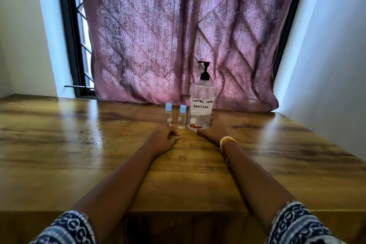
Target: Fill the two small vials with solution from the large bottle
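Note:
A large clear pump bottle [202, 93] with a black pump and a handwritten "contact lens solution" label stands upright at the back of the wooden table [79, 144]. Liquid fills only its lowest part. My right hand [213, 131], a gold bangle on its wrist, wraps around the bottle's base, and its fingers show through the clear plastic. Two small clear vials with light blue caps stand upright to the left of the bottle: the left vial [168, 114] and the right vial [182, 117]. My left hand [163, 138] rests on the table just in front of the left vial, fingers curled, holding nothing.
A pink patterned curtain [178, 35] hangs directly behind the bottle and the vials. A dark window frame [73, 45] shows at the left, with white walls on both sides. The table's front edge [184, 212] lies near my elbows.

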{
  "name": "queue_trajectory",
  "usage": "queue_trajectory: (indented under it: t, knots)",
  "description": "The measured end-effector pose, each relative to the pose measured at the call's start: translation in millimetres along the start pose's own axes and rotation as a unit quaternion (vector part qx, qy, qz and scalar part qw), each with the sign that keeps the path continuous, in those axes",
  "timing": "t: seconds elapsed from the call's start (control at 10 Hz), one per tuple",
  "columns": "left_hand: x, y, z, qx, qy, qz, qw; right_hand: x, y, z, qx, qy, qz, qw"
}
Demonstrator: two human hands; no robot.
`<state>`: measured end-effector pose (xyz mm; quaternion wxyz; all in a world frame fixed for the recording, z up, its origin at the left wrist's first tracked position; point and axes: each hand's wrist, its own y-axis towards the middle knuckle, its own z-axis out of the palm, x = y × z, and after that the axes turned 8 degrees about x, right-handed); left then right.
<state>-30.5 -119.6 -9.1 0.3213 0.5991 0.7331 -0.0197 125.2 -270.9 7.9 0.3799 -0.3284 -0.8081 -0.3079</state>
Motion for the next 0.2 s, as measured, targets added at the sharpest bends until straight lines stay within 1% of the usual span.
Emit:
queue_trajectory:
  t: [0.1,0.2]
  knots:
    - [-4,-2,2,-0.001,0.025,0.002,1.0,-2,-7,4,-0.009,-0.032,0.016,0.999]
    - [-9,-6,2,-0.031,0.064,-0.003,0.997,1,-18,9,-0.03,-0.027,0.041,0.998]
